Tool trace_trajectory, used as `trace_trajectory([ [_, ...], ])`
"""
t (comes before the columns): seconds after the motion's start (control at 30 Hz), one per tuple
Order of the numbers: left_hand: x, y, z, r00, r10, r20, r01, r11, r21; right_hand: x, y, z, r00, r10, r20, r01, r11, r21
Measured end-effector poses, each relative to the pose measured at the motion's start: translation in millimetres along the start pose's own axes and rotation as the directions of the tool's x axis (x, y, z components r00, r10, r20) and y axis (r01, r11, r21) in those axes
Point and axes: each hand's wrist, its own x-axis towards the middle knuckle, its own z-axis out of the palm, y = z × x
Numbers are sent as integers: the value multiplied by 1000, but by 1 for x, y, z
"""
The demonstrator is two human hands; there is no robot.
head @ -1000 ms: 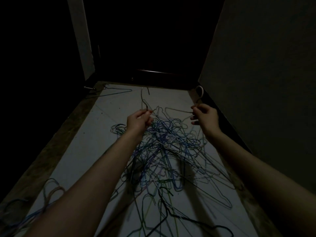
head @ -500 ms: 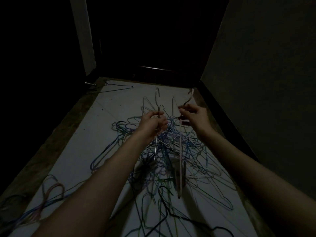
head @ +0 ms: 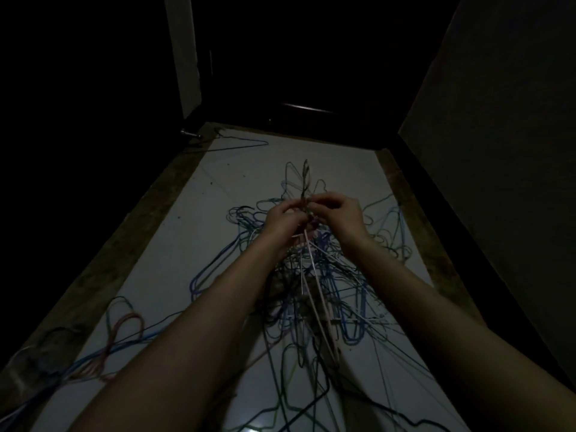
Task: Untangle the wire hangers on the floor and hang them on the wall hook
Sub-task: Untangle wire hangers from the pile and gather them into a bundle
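Both hands met at hanger necks above the tangle.
Left hand [head: 282,218] and right hand [head: 338,213] pinched pale hangers [head: 314,275], probably two; light, springy, snag-prone wire, best held at the necks.

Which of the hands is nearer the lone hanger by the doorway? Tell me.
Left. The left hand sits on the lone hanger's side; the right hand lies farther across, beyond the held hangers.

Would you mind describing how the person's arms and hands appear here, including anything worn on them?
Both forearms are bare all the way to the bottom edge of the view, with no sleeves showing. The left hand and right hand wear no gloves, and no watch, bracelet or ring can be made out, though the dim light could hide small items.
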Motion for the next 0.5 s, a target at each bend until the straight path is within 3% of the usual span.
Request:
trace_trajectory([
  [0.17, 12, -1, -23, 989, 43, -139, -45, 999, -10, 0, 31, 4, 998, 46, 41, -42, 993, -109],
  [0.27, 19, -5, -37, 987, 33, -158, -30, 999, 22, -7, 67, 4, 985, 157, 70, -137, 963, -230],
  [0.5, 25, -23, -63, 976, 87, -198, -67, 992, 105, -1, 124, 10, 952, 293, 87, -249, 908, -338],
])
